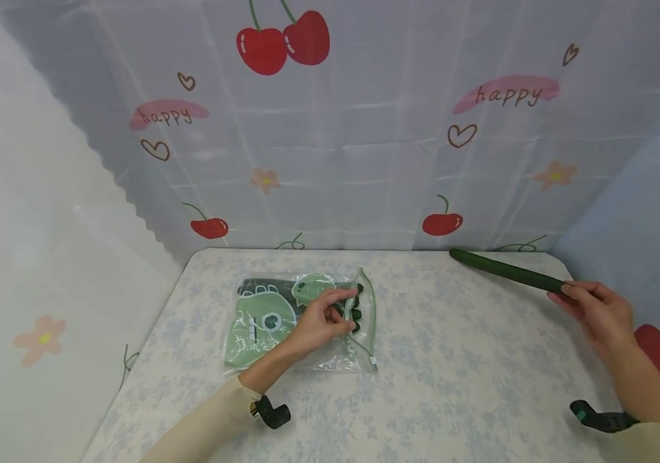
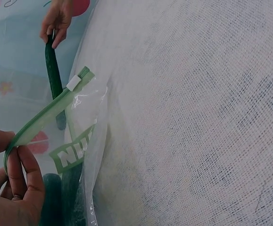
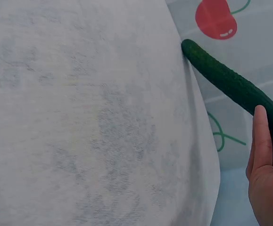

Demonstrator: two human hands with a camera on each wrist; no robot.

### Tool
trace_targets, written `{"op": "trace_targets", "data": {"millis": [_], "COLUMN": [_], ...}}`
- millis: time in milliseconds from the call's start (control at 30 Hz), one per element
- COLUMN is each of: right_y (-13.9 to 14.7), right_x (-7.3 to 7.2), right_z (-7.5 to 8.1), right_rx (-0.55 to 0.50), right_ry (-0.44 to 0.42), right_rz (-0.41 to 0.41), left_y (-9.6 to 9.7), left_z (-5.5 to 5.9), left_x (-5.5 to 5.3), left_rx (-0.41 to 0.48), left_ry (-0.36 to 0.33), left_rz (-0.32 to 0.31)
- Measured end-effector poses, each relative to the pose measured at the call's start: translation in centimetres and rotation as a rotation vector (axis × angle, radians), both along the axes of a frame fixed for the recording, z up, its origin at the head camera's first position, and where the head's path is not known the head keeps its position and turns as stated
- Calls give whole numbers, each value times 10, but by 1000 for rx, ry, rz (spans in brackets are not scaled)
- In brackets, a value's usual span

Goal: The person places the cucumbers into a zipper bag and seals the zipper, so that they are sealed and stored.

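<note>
A clear zip bag (image 1: 263,357) printed with green cartoon dinosaurs lies on the table left of centre. Dark green cucumbers (image 1: 355,314) show inside, their ends toward the bag's mouth on the right. My left hand (image 1: 317,326) reaches over the bag; in the left wrist view its thumb and fingers pinch the green zip edge (image 2: 44,113). A white slider (image 2: 73,83) sits at one end of that edge. On the right, my right hand (image 1: 603,316) grips one end of a long cucumber (image 1: 506,270), which slants away toward the table's back edge.
The table (image 1: 439,373) wears a pale cloth with a blue pattern. Behind it hangs a white curtain (image 1: 358,173) printed with cherries and hearts; similar sheeting stands at both sides. A black strap mount (image 1: 272,412) is on the left wrist, another (image 1: 598,418) on the right.
</note>
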State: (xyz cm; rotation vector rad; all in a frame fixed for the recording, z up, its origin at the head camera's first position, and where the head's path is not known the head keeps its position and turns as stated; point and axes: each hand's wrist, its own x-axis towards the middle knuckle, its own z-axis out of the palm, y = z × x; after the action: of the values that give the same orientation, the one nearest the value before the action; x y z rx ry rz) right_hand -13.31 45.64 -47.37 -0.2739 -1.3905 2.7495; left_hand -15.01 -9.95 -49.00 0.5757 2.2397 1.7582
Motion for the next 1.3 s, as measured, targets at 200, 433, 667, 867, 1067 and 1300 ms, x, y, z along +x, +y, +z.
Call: {"op": "trace_targets", "data": {"millis": [200, 433, 667, 867, 1067, 1300], "right_y": [-7, -6, -8, -13, -24, -41], "right_x": [11, 25, 38, 50, 58, 65], "right_z": [-4, -6, -4, 0, -1, -4], "right_rx": [-2, -13, 13, -26, -30, 33], "right_ry": [55, 89, 148, 162, 235, 299], "right_rz": [-30, -17, -11, 55, 153, 204], "left_y": [1, 1, 1, 1, 0, 1], "left_z": [0, -1, 0, 0, 1, 4], "left_x": [0, 1, 0, 1, 1, 2], "left_rx": [7, -1, 0, -2, -8, -4], "left_ry": [-6, -4, -4, 0, -3, -2], "left_rz": [-3, -5, -7, -5, -6, -6]}}
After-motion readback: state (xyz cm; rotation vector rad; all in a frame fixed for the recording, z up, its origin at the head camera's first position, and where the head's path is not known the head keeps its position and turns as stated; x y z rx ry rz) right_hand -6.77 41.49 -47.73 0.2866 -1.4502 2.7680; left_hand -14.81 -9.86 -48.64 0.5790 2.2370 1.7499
